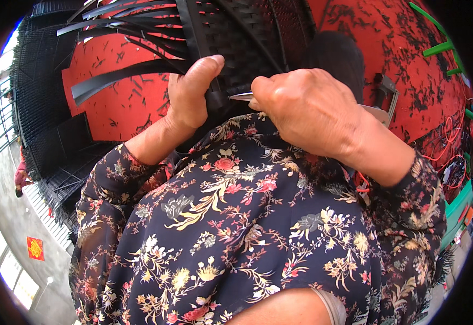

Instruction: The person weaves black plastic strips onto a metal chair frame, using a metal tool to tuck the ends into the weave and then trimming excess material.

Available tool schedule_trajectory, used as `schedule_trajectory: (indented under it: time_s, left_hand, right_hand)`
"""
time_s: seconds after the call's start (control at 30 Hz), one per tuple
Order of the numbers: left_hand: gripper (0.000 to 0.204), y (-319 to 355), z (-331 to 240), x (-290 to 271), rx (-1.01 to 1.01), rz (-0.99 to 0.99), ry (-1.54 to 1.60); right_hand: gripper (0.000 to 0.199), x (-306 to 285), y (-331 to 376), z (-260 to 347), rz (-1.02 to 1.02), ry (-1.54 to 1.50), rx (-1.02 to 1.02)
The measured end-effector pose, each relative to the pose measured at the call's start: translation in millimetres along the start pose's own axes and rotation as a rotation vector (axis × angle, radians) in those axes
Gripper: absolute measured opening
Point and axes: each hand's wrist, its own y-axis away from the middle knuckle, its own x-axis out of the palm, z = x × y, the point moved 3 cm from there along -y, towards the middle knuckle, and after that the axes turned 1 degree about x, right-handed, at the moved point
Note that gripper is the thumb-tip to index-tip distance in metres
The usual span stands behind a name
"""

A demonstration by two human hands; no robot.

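A black woven piece of flat strips (pixel 236 32) lies before me, its near edge close to my lap. My left hand (pixel 190 97) is at its left edge, thumb stretched along the front and fingers out of sight behind it. Long loose black strips (pixel 122 76) stick out to the left from that edge. My right hand (pixel 312 108) is closed in a fist around a slim pointed metal tool (pixel 241 97), like an awl. Its silver tip points left at the weave, near my left hand; whether it touches cannot be told. The fist hides the tool's handle.
Red floor covering (pixel 112 122) scattered with black strip scraps lies beyond. Large black woven pieces (pixel 41 108) stand stacked at the left. Green bars (pixel 437 49) and orange-red cords (pixel 449 138) are at the right. A person (pixel 21 172) is at the far left.
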Motion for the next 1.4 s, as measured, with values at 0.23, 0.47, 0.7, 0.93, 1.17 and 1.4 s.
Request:
schedule_trajectory:
  time_s: [0.23, 0.47, 0.7, 0.93, 1.17, 1.4]
  left_hand:
    - [0.022, -2.5, 5.6, 3.6, -0.14, 0.001, 0.168]
    - [0.029, -10.1, -0.4, 1.2, 0.02, -0.009, 0.034]
    - [0.032, 1.7, -0.1, -2.3, -0.038, -0.007, 0.003]
    - [0.033, -3.7, 7.8, 0.8, 0.003, -0.083, 0.133]
    - [0.021, -14.2, 10.4, 4.3, -0.065, 0.013, 0.015]
    - [0.019, -3.0, 10.1, 5.5, -0.074, -0.068, 0.091]
  right_hand:
    - [0.011, 20.9, 5.2, -13.7, -0.049, -0.214, 0.054]
    - [0.015, -18.0, -9.4, -0.2, 0.09, 0.237, -0.131]
    - [0.013, -3.7, -9.4, -9.0, 0.179, -0.068, -0.064]
    - [0.021, 29.6, -1.1, -19.0, -0.03, -0.455, 0.004]
    - [0.009, 0.1, -6.2, -16.8, -0.028, 0.07, -0.071]
    - [0.013, 6.6, -12.8, -20.6, 0.123, -0.194, -0.062]
